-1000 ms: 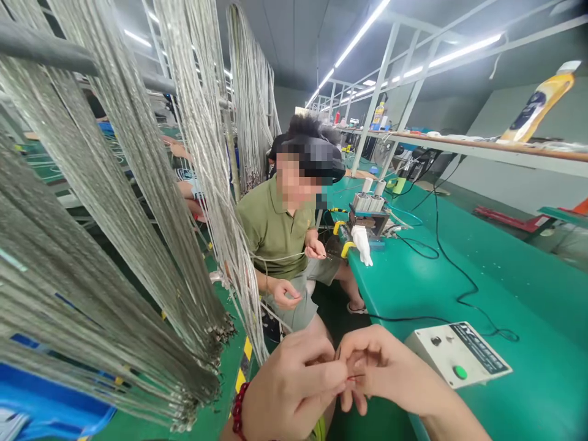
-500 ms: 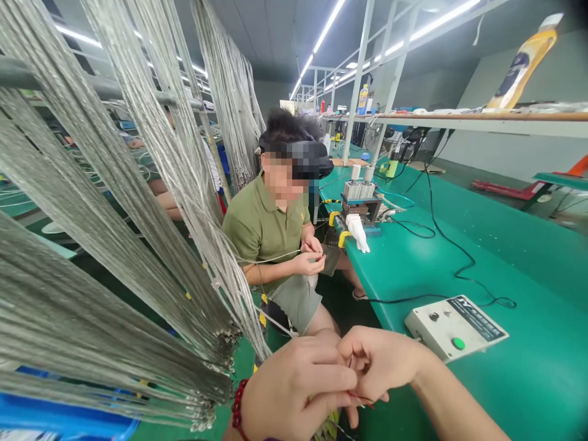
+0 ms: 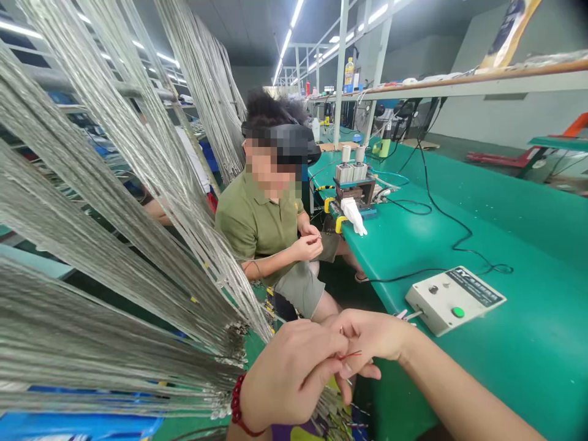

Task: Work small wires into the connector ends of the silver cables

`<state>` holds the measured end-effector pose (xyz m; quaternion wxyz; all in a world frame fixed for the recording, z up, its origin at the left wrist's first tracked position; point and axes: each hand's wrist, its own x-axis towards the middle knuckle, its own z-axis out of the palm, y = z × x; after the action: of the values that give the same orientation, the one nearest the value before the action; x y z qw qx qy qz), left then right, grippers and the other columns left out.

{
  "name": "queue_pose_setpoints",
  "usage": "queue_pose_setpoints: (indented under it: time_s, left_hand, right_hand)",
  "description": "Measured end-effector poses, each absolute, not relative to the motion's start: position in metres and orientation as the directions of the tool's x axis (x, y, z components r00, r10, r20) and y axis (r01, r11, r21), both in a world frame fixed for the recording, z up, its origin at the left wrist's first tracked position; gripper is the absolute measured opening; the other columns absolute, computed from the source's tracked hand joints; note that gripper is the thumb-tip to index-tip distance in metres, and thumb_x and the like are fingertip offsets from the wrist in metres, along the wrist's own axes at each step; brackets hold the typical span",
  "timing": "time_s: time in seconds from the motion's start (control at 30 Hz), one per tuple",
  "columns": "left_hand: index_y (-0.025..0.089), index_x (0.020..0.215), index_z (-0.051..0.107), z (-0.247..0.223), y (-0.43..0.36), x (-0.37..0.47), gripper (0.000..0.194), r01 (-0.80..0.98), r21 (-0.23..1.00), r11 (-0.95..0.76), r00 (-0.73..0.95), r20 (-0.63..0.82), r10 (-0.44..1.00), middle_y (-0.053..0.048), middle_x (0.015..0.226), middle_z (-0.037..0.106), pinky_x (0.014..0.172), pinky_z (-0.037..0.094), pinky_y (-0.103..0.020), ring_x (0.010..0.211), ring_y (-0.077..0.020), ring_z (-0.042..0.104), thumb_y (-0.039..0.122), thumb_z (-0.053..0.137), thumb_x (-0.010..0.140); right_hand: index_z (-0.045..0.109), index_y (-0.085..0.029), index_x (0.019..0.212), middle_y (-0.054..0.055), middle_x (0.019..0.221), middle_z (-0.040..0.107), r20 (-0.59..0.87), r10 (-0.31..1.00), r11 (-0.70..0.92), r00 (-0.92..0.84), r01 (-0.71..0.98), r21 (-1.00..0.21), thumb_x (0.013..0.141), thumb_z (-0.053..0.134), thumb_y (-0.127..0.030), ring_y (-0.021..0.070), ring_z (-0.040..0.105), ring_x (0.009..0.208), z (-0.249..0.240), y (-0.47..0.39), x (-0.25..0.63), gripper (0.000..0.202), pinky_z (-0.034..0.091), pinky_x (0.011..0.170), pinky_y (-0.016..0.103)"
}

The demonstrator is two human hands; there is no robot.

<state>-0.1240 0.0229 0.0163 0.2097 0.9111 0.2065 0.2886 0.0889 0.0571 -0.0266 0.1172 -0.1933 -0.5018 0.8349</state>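
Observation:
My left hand [image 3: 294, 370], with a red bead bracelet [image 3: 237, 401] at its wrist, pinches a thin red wire [image 3: 350, 355] between thumb and fingers. The wire's tip sticks out to the right. My right hand [image 3: 367, 340] touches the left one, its fingers curled around the same spot; what they hold is hidden between the hands. Below both hands hangs a bundle of cable ends [image 3: 333, 413], with stripped tips showing, over a purple and yellow cloth [image 3: 294, 432].
Grey cable bundles [image 3: 138, 184] hang at the left. A person [image 3: 261, 226] in a green shirt sits ahead, holding a wire. On the green table [image 3: 519, 331] are a control box [image 3: 454, 300] and a clamped press [image 3: 353, 184]; a shelf [image 3: 459, 84] runs above.
The view has shifted slightly, so the cable bundles and bench appear moved. My hands have turned a little, and the red wire now shows more clearly between them.

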Motion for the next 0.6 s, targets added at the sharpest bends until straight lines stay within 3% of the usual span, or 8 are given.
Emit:
queue_pose_setpoints:
  time_s: [0.2,0.43,0.6]
  left_hand:
    - [0.022,0.105,0.064,0.020,0.020,-0.123,0.014,0.323,0.512,-0.796,0.732,0.398,0.553,-0.002,0.083,0.073,0.071,0.038,-0.033,0.072,-0.0215,0.065,0.019,0.051,0.104]
    - [0.022,0.102,0.063,0.026,0.017,-0.123,0.015,0.332,0.528,-0.782,0.746,0.361,0.560,-0.002,0.084,0.072,0.072,0.040,-0.034,0.073,-0.0218,0.065,0.019,0.049,0.103]
    - [0.022,0.103,0.066,0.024,0.016,-0.123,0.015,0.340,0.532,-0.776,0.744,0.352,0.568,-0.003,0.085,0.074,0.073,0.040,-0.034,0.077,-0.0221,0.068,0.019,0.051,0.103]
  right_hand:
    - [0.069,-0.012,0.082,0.000,0.060,0.076,-0.199,0.418,-0.504,-0.886,-0.044,-0.862,0.065,0.100,-0.033,0.0056,0.048,0.027,-0.032,0.059,0.087,0.041,0.031,0.027,0.014]
    - [0.068,-0.013,0.080,0.004,0.070,0.082,-0.129,0.357,-0.555,-0.925,-0.099,-0.826,0.065,0.098,-0.029,0.0071,0.051,0.025,-0.036,0.060,0.082,0.037,0.030,0.024,0.015]
    - [0.069,-0.012,0.080,0.004,0.065,0.080,-0.132,0.361,-0.545,-0.923,-0.094,-0.833,0.064,0.094,-0.024,0.0089,0.055,0.028,-0.040,0.059,0.080,0.032,0.035,0.027,0.015]
